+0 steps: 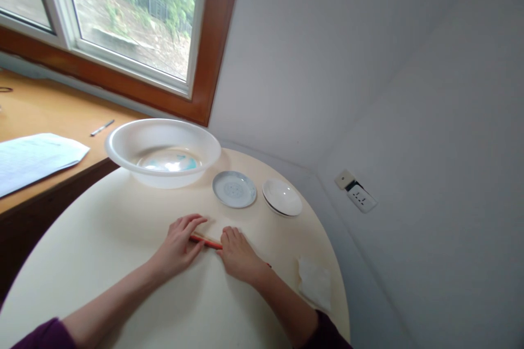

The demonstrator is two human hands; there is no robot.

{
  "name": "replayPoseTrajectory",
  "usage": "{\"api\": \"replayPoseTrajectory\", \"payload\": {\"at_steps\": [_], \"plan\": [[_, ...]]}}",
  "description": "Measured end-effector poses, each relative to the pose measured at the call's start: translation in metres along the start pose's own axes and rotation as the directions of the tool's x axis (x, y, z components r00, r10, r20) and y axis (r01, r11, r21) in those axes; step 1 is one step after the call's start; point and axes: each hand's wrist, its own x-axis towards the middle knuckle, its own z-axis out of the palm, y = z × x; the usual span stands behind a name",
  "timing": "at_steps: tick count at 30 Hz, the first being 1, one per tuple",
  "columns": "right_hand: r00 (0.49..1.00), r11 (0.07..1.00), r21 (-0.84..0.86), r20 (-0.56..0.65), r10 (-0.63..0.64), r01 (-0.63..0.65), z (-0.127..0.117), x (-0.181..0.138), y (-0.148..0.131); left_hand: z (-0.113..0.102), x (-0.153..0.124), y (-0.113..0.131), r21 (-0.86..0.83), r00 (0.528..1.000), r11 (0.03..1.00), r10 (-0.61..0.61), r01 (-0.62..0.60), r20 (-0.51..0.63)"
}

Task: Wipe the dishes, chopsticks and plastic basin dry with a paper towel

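My 2 hands are at the red stick (208,243), which seems to lie on the table (82,262), well in from its edges. My left hand (180,242) has thumb and fingers parted around its left end; my right hand (239,255) curls over it, but I cannot tell whether it grips. I judge the handling midway, the stick not yet released. The patterned plate (233,190), 2 stacked white dishes (282,198) and basin (164,179) sit untouched toward the far edge, the folded tissue (315,283) near the right edge.
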Motion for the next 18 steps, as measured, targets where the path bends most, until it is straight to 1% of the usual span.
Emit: {"api": "replayPoseTrajectory", "payload": {"at_steps": [3, 5, 6, 8, 14, 18], "plan": [[1.0, 1.0, -0.004, -0.005, 0.001, -0.001, 0.001, 0.003, -0.005, 0.008, -0.003, -0.004, 0.083, 0.985, 0.989, 0.111, -0.122, 0.135], [1.0, 1.0, -0.016, 0.009, 0.012, -0.012, 0.0, 0.005, -0.008, 0.011, -0.003, -0.004, 0.096, 0.97, 0.984, 0.131, -0.153, 0.206], [1.0, 1.0, -0.024, 0.017, 0.018, -0.018, 0.0, 0.005, -0.01, 0.011, -0.003, -0.003, 0.099, 0.966, 0.983, 0.128, -0.153, 0.224], [0.999, 0.999, -0.047, 0.032, 0.027, -0.026, -0.001, 0.007, -0.014, 0.01, -0.002, 0.0, 0.128, 0.964, 0.982, 0.105, -0.139, 0.243], [0.997, 0.993, -0.117, 0.069, 0.02, -0.012, -0.006, 0.011, -0.028, 0.003, 0.0, 0.01, 0.298, 0.953, 0.946, 0.032, -0.126, 0.302], [0.991, 0.987, -0.161, 0.135, 0.015, 0.007, -0.018, 0.021, -0.031, 0.004, 0.0, 0.012, 0.371, 0.956, 0.922, -0.003, -0.11, 0.292]]}}
